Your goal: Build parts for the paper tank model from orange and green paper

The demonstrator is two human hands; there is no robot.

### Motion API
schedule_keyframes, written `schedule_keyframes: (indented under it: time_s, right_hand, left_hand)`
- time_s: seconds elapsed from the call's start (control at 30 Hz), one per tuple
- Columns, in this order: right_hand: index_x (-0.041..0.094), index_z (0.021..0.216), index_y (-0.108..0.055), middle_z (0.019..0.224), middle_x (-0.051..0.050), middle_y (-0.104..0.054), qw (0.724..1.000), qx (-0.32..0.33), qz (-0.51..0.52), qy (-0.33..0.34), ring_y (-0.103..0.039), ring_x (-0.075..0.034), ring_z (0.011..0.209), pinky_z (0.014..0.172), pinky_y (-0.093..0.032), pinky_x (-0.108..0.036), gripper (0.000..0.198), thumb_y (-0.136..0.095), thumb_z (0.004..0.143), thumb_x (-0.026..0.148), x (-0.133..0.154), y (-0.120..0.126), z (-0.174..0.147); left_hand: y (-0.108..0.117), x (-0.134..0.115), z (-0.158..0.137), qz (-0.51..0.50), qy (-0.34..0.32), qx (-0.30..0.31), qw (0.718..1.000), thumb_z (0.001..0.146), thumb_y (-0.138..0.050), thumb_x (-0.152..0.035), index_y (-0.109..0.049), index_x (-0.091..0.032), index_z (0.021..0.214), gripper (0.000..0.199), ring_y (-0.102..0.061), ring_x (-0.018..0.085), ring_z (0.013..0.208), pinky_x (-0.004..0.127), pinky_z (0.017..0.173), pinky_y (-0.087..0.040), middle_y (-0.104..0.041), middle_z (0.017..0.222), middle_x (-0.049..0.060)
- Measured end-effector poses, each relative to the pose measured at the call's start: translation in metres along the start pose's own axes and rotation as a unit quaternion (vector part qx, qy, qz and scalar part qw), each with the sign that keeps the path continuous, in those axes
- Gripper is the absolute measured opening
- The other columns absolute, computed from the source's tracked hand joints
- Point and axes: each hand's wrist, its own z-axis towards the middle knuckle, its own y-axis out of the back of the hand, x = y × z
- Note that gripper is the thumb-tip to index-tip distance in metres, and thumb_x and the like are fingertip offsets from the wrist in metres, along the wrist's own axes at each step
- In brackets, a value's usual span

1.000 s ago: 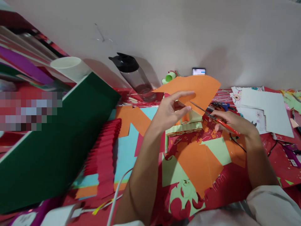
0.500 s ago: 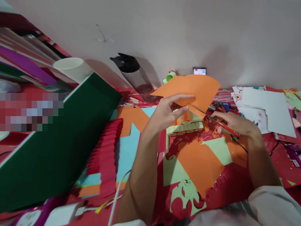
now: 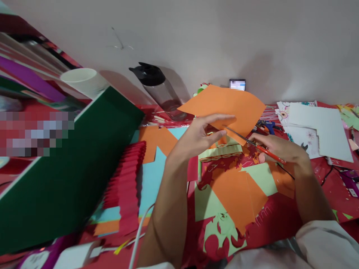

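A right hand [image 3: 280,147] grasped red-handled scissors [image 3: 267,152] as a left hand [image 3: 193,136] held orange paper [image 3: 241,106] above the scrap-strewn red table [image 3: 280,220]; with blades pointing towards the left thumb, a slip could nick it, and the sheet's unsupported far edge might sag, skewing the cut

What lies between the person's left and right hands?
In the head view, the red-handled scissors reach across the lower part of the orange paper sheet; a pale green paper construction shows below them.
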Motion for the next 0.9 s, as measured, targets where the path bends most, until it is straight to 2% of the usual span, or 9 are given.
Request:
schedule_keyframes:
  time_s: [0.13,0.3,0.53,0.67,0.77,0.9]
  right_hand:
    - [0.021,0.123,-0.061,0.107,-0.007,-0.074,1.0,-0.003,0.002,0.016,-0.065,-0.025,0.087,0.078,-0.042,-0.032,0.046,-0.065,0.093,0.055,0.0006,-0.0009,0.0003]
    - [0.021,0.114,-0.065,0.09,-0.003,-0.076,1.0,-0.009,0.023,0.011,-0.066,-0.022,0.081,0.076,-0.042,-0.032,0.032,-0.058,0.097,0.048,0.0074,-0.0008,0.0001]
    - [0.021,0.112,-0.07,0.089,-0.002,-0.078,0.999,-0.028,0.038,0.022,-0.066,-0.021,0.077,0.073,-0.04,-0.03,0.037,-0.062,0.096,0.054,0.0032,-0.0018,0.0013]
    - [0.02,0.114,-0.071,0.09,-0.003,-0.079,0.999,-0.031,0.031,0.025,-0.067,-0.021,0.078,0.075,-0.041,-0.03,0.037,-0.059,0.099,0.053,0.0018,-0.0015,0.0007]
    - [0.021,0.114,-0.072,0.092,-0.003,-0.08,0.999,-0.034,0.024,0.009,-0.068,-0.023,0.083,0.077,-0.042,-0.03,0.037,-0.062,0.098,0.053,0.0018,-0.0005,0.0]
    - [0.023,0.114,-0.072,0.094,-0.003,-0.078,0.999,-0.031,0.031,-0.009,-0.067,-0.023,0.086,0.077,-0.042,-0.03,0.041,-0.068,0.092,0.057,-0.0003,0.0006,-0.0002]
  left_hand:
    - [0.0003,-0.0013,0.0,0.003,-0.001,0.0,1.0,0.092,-0.076,-0.04,-0.076,-0.024,0.128,0.04,-0.07,0.031,0.121,0.036,0.084,-0.065,-0.073,0.136,0.011]
    - [0.0012,-0.0001,0.0001,0.011,-0.002,-0.008,1.0,0.092,-0.075,-0.041,-0.076,-0.024,0.129,0.041,-0.067,0.032,0.128,0.036,0.087,-0.065,-0.072,0.139,0.011]
    - [0.0014,0.0055,0.0006,0.006,-0.01,-0.016,1.0,0.091,-0.077,-0.043,-0.073,-0.025,0.133,0.045,-0.066,0.031,0.129,0.034,0.087,-0.064,-0.069,0.142,0.011]
    - [0.0028,0.0071,-0.0003,0.005,-0.001,-0.023,1.0,0.089,-0.079,-0.046,-0.07,-0.027,0.135,0.05,-0.073,0.027,0.113,0.032,0.081,-0.064,-0.067,0.144,0.01]
    - [0.0055,0.0066,-0.0015,0.005,-0.004,-0.02,1.0,0.09,-0.078,-0.047,-0.073,-0.026,0.128,0.044,-0.074,0.026,0.11,0.032,0.081,-0.064,-0.069,0.141,0.01]
    - [0.0089,0.0059,-0.0022,0.016,-0.02,-0.037,0.999,0.092,-0.076,-0.047,-0.078,-0.024,0.115,0.033,-0.074,0.025,0.109,0.032,0.085,-0.063,-0.077,0.125,0.01]
